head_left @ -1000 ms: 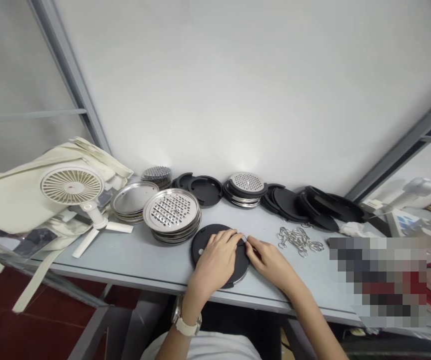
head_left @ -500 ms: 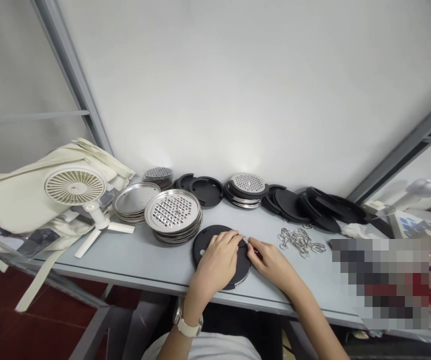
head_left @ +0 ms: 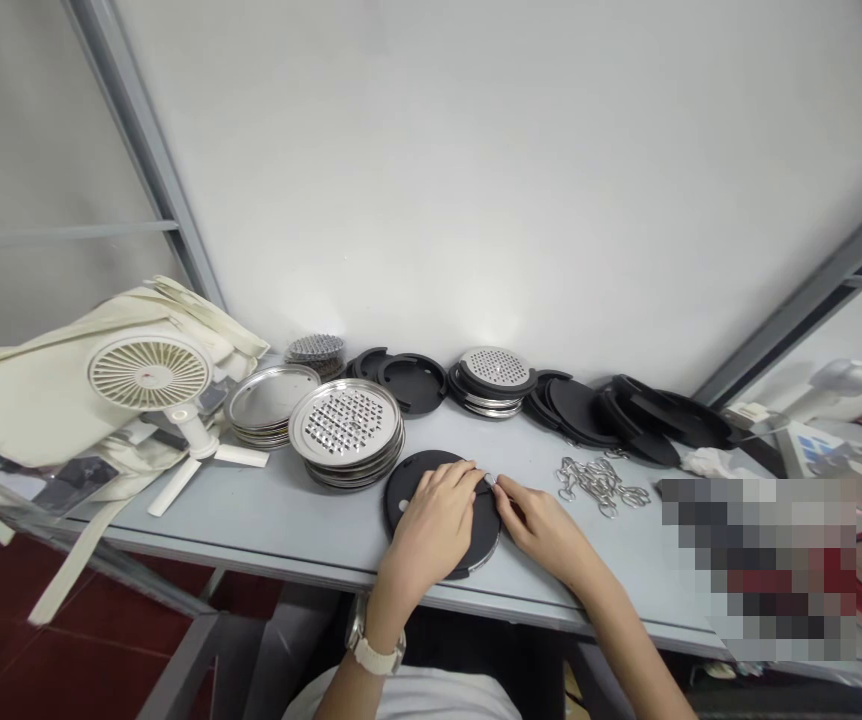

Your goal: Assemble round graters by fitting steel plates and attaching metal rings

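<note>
Here, your left hand [head_left: 431, 525] lies open on the black round disc [head_left: 417, 478], which looks light and stiff and is best held by its rim, near the surface's [head_left: 311, 530] near edge, while your right fingers [head_left: 510, 495] pinch a small metal clip [head_left: 489, 480] at its far right.

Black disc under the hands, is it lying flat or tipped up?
Flat: the black disc lies level on the gray table, with the left hand resting on top and the right hand's fingers at its edge.
</note>
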Demonstrator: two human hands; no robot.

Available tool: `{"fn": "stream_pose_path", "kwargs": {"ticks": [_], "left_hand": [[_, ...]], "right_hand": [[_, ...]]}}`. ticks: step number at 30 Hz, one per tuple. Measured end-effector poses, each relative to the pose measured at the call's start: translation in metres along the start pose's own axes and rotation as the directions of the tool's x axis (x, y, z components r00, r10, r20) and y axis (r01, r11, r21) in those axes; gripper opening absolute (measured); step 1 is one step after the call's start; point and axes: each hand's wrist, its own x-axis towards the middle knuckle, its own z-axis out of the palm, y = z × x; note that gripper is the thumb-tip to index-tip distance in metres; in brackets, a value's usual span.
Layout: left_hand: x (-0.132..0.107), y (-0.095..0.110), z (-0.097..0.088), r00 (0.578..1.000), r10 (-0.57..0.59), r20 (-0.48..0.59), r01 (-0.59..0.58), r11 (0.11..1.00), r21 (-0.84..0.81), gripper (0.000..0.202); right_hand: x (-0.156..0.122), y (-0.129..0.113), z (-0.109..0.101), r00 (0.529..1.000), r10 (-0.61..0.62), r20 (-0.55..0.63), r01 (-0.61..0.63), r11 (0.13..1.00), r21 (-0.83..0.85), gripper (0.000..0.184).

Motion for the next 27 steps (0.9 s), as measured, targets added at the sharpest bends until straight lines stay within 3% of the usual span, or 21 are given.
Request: {"fn": "stream_pose_path", "kwargs": {"ticks": [7,13,19,27], "left_hand": [[-0.0002,0.0,-0.0006,1.0,0.003,0.004,-0.003,1.0,0.01,0.036],[0.0003,0.0008,-0.0026,1.0,0.002,0.012,-0.002,1.0,0.003,0.036],[0.0,0.0005,-0.0019,1.0,0.002,0.003,-0.002,1.0,-0.003,0.036],[0.0007,0.0008,-0.0018,1.0,-0.008,-0.003,0.007,1.0,-0.006,0.035]], "right_hand": [[0.001,-0.0062,-0.0033,0.992,-0.019,-0.124,0.024,0.999,0.039,0.024],[0.0041,-0.0039,-0.0043,0.964,-0.109,-0.242,0.128,0.99,0.065,0.019],[0.0043,0.0011,0.0022,0.975,-0.071,-0.21,0.105,0.983,0.152,0.017],[0.0034,-0.0078,-0.0037,0.987,-0.077,-0.142,0.108,0.968,0.227,0.032]]}}
